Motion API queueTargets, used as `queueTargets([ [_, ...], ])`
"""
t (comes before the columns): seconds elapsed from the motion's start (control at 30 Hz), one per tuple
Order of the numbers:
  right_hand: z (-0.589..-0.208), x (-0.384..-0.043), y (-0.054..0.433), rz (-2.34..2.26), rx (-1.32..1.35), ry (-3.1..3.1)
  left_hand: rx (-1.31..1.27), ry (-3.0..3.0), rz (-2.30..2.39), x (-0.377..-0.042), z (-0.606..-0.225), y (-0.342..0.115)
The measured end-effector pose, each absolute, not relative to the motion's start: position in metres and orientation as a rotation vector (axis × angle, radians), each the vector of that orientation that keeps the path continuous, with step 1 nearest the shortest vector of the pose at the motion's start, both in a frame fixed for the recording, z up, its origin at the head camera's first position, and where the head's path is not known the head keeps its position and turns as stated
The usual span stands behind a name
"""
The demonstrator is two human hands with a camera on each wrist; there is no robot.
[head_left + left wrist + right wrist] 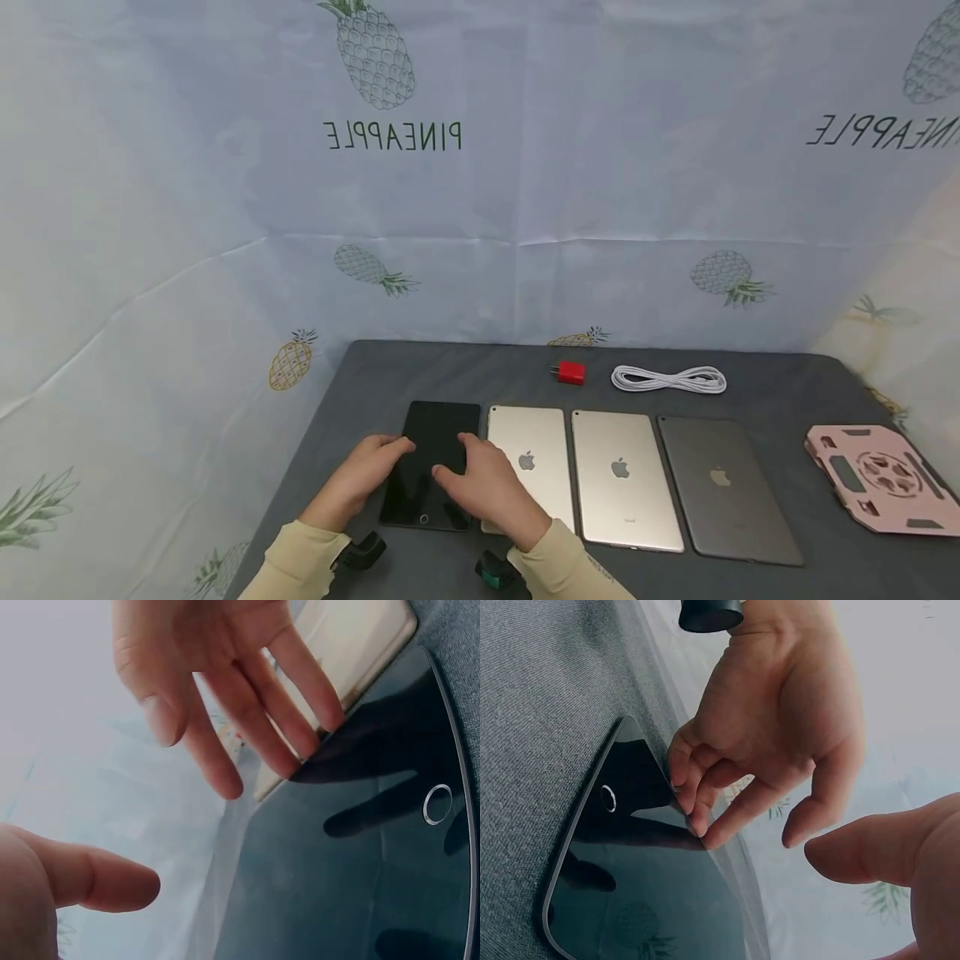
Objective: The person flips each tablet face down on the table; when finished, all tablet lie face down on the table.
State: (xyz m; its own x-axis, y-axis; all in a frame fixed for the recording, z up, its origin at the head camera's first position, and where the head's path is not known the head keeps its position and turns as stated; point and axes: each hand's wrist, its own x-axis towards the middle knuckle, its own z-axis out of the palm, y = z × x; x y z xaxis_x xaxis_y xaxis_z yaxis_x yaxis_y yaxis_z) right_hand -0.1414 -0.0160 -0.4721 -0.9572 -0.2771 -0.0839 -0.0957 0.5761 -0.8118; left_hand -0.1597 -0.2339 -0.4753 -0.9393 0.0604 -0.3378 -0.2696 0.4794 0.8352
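A tablet (435, 429) with a black glass screen lies face up at the left of the grey table, its round home button toward the person. My left hand (360, 475) is at its left side; in the right wrist view the fingertips of that left hand (780, 712) touch the tablet's edge. My right hand (491, 487) is at the opposite side, thumb over the screen. In the left wrist view the right hand's fingers (255, 712) reach down to the far edge, loosely extended. Neither hand grips the tablet. Hand reflections show on the glass.
To the right lie two gold-backed tablets, one (528, 429) partly behind my right hand and another (626, 483), then a dark grey tablet (723, 492). A pink case (888, 479) sits far right. Behind are a red charger plug (571, 372) and a coiled white cable (667, 380).
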Motion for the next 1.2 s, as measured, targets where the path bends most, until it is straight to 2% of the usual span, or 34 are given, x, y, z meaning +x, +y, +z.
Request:
queueTargets([
  [0.43, -0.476, -0.146, -0.013, -1.362, -0.25, 2.6, -0.256, 2.27, 1.577, -0.163, -0.47, -0.247],
  [1.2, -0.476, -0.149, -0.011, -1.409, -0.211, 2.548, -0.083, 2.277, 1.514, -0.16, -0.438, -0.246],
])
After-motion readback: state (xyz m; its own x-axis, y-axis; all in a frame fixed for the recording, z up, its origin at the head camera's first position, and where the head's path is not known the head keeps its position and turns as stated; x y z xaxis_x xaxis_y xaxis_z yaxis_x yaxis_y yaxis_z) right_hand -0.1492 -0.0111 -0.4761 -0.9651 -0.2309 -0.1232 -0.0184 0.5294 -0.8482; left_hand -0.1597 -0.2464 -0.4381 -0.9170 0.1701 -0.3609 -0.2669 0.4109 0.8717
